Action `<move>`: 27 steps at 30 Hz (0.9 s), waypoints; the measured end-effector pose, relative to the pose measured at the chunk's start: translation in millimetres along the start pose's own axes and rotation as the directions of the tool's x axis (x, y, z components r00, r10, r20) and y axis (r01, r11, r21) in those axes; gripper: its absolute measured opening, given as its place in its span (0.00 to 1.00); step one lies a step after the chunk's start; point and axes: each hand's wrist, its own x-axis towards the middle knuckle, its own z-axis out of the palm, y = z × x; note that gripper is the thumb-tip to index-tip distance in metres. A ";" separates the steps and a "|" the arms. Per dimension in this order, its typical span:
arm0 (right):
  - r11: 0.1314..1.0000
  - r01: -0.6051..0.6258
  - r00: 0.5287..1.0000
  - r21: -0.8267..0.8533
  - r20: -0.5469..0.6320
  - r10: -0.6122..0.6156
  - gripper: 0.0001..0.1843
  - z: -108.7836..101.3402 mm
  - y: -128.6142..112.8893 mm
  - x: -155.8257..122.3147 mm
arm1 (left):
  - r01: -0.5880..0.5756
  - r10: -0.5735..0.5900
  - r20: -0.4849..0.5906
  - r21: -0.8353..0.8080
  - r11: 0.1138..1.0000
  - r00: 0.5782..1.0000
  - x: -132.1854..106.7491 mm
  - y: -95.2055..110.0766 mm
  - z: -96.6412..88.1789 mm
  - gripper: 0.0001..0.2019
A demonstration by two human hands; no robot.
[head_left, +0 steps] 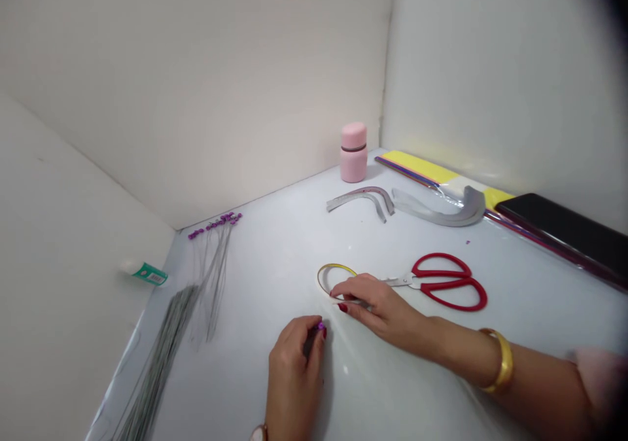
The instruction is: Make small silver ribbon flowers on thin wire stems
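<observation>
A white tabletop (275,245) bears red scissors (441,274) and a pink jar (354,156).

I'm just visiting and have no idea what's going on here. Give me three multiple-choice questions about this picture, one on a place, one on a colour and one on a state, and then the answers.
1. Where do the red-handled scissors lie relative to the yellow-edged paper loop?
A) To its right
B) Inside it
C) Against the left wall

2. What colour are the beaded tips of the thin wires?
A) Green
B) Purple
C) Yellow

3. How does the pink jar stand?
A) On its side
B) Upright with its cap on
C) Held in a hand

Answers:
1. A, because the scissors lie just right of the loop, their blades reaching toward the right hand at the loop.
2. B, because the beads at the wire ends show purple.
3. B, because the jar stands capped near the back wall, with no hand on it.
</observation>
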 end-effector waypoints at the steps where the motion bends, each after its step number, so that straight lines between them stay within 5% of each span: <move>1: 1.000 0.012 1.000 0.014 -0.006 -0.012 0.09 0.1 -0.9 -0.6 | 0.020 -0.020 -0.008 -0.063 0.998 1.000 -1.1 -0.1 0.3 0.08; 4: 0.998 0.047 0.999 0.033 -0.016 -0.046 0.08 0.0 -2.7 -1.9 | 0.086 -0.091 -0.007 -0.268 0.959 0.996 -3.2 0.2 1.8 0.07; 7: 0.998 0.047 0.999 0.038 -0.029 -0.045 0.07 -0.6 -2.9 -1.9 | 0.226 -0.222 0.074 -0.551 0.804 0.972 -3.2 3.8 3.0 0.07; 10: 0.998 0.024 0.999 0.050 -0.047 -0.022 0.07 -0.8 -2.0 -1.4 | 0.416 -0.349 0.279 -0.807 0.420 0.894 -2.2 11.5 3.2 0.10; 12: 0.998 0.026 0.999 0.056 -0.049 -0.023 0.07 -0.6 -1.0 -1.3 | 0.513 -0.380 0.436 -0.849 0.128 0.816 -2.0 17.7 3.1 0.11; 14: 0.998 0.032 0.998 0.056 -0.048 -0.029 0.07 -0.1 0.3 -1.3 | 0.558 -0.377 0.535 -0.828 -0.055 0.756 -2.2 22.9 3.1 0.11; 21: 0.999 0.029 0.999 0.035 -0.044 -0.028 0.09 1.5 3.3 -1.6 | 0.586 -0.412 0.603 -0.789 -0.182 0.683 -4.5 23.4 3.3 0.13; 27: 0.996 -0.023 0.998 0.089 -0.054 0.028 0.08 -0.9 0.7 -0.8 | 0.573 -0.473 0.578 -0.801 -0.173 0.665 -3.9 22.1 2.5 0.12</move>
